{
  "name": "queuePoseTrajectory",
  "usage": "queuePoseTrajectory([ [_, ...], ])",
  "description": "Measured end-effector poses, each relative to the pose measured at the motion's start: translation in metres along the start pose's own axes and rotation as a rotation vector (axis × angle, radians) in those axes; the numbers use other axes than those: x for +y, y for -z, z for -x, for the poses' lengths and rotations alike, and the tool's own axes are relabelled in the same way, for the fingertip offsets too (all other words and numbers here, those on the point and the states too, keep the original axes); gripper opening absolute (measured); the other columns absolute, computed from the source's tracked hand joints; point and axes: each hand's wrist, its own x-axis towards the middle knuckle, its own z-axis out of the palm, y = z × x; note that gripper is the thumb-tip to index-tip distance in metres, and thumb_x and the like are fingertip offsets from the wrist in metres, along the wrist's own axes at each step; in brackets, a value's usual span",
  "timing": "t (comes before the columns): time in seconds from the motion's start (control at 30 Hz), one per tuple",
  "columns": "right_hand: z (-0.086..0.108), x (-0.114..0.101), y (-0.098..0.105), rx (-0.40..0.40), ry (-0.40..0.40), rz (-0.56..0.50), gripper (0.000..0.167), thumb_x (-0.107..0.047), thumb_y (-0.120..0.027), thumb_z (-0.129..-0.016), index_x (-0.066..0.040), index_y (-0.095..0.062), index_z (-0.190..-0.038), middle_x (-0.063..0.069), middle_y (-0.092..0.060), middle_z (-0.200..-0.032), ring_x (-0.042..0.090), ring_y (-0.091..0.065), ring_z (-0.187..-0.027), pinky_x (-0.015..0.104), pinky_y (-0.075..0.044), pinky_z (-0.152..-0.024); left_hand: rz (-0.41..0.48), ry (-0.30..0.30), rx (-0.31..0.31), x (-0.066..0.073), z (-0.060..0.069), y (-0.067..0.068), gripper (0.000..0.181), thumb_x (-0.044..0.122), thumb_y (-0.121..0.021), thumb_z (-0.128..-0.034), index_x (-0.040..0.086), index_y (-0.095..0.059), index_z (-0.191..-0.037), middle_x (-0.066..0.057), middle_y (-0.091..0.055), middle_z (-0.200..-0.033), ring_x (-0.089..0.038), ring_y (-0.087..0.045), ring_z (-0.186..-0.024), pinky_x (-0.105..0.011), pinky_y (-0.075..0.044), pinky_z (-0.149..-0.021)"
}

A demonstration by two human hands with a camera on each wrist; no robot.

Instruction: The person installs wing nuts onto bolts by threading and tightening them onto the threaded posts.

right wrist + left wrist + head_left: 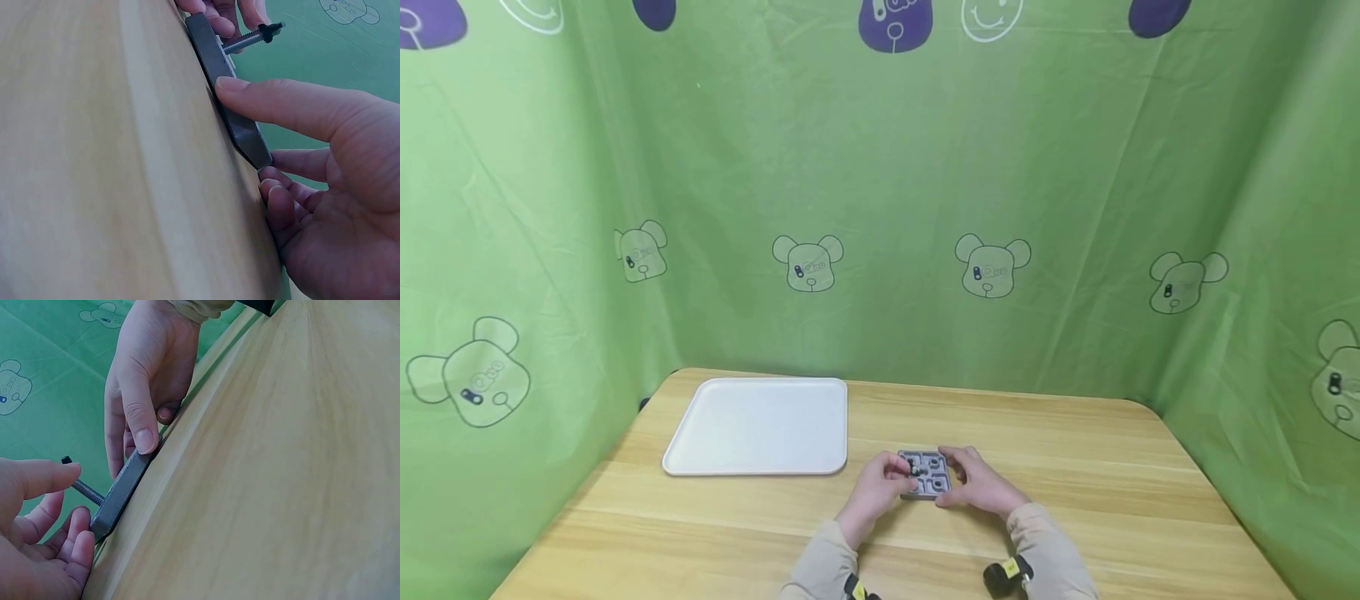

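Observation:
A grey square plate (938, 493) with round-holed recesses lies on the table, seen edge-on in the left wrist view (125, 487) and right wrist view (215, 53). A threaded bolt (89, 492) rises from it, with a small black nut (269, 32) near its tip. My left hand (874, 492) has thumb and index finger around the bolt's upper end, its other fingers by the plate's edge (31, 531). My right hand (981, 483) grips the plate's right side, thumb on the near edge and fingers at the far side (350, 169).
A white rectangular tray (756, 427) sits on the wooden table (1075, 467), left of and behind the plate. Green curtains (880, 167) with bear drawings hang around the table's back and sides.

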Motion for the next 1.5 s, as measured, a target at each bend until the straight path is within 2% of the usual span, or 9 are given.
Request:
queuePoseTrajectory([
  [0.37,-0.0012,0.0025,-0.0009,0.003,0.005,0.0,0.093,-0.022,-0.086,-0.065,-0.001,-0.04,-0.144,0.013,-0.048,-0.12,0.024,-0.049,-0.109,0.049,-0.044,-0.1,-0.014,-0.029,-0.009,0.0,0.0007,0.0003,0.027,0.002,-0.07,-0.0788,-0.002,-0.061,-0.104,-0.01,-0.064,-0.095,-0.014,-0.057,-0.082,-0.023,-0.05,-0.07],
  [1.07,-0.0004,0.0028,-0.0006,0.012,0.014,0.016,0.094,-0.022,-0.086,-0.065,-0.002,-0.041,-0.144,0.013,-0.049,-0.122,0.026,-0.05,-0.112,0.052,-0.043,-0.101,-0.086,-0.015,-0.015,0.0031,0.0007,0.0009,0.025,0.007,-0.068,-0.0837,0.002,-0.067,-0.108,-0.008,-0.067,-0.1,-0.015,-0.059,-0.089,-0.027,-0.051,-0.078],
  [1.3,0.0002,0.0012,0.0001,0.007,0.018,0.008,0.093,-0.022,-0.086,-0.065,-0.001,-0.041,-0.144,0.014,-0.049,-0.121,0.026,-0.049,-0.113,0.052,-0.042,-0.101,-0.024,-0.016,0.002,0.0007,0.0001,-0.0003,0.033,0.002,-0.069,-0.081,-0.001,-0.06,-0.113,-0.01,-0.063,-0.101,-0.013,-0.056,-0.086,-0.025,-0.052,-0.075],
  [1.5,0.0,0.0012,-0.0004,0.012,0.013,0.007,0.093,-0.022,-0.086,-0.065,-0.002,-0.041,-0.144,0.014,-0.05,-0.122,0.027,-0.049,-0.114,0.054,-0.042,-0.102,0.028,0.002,0.017,0.0022,0.0019,-0.0001,0.028,-0.001,-0.07,-0.0773,-0.001,-0.053,-0.099,-0.01,-0.061,-0.094,-0.014,-0.056,-0.08,-0.025,-0.051,-0.069],
])
